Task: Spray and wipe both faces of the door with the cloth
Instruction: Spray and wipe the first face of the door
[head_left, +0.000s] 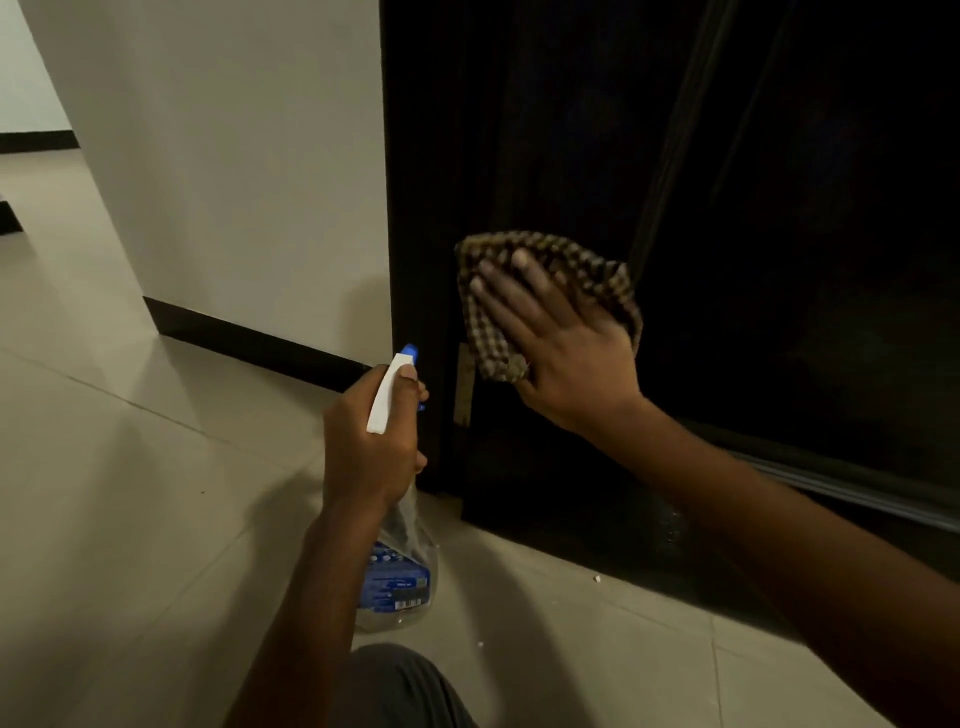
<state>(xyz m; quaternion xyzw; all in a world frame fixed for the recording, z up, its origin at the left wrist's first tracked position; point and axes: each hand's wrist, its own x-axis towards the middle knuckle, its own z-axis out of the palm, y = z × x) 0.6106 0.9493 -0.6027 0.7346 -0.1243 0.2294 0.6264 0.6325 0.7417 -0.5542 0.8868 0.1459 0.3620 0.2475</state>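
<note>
Gripping clear spray bottle (399, 574), left hand (370, 439); right hand (569, 358) flat on cloth (582, 249)

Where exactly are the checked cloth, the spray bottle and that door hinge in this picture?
checked cloth (540, 244), head view, on its upper edge
spray bottle (400, 577), head view, on the blue label of its clear body
door hinge (464, 384), head view, on the middle of its pale plate
</note>
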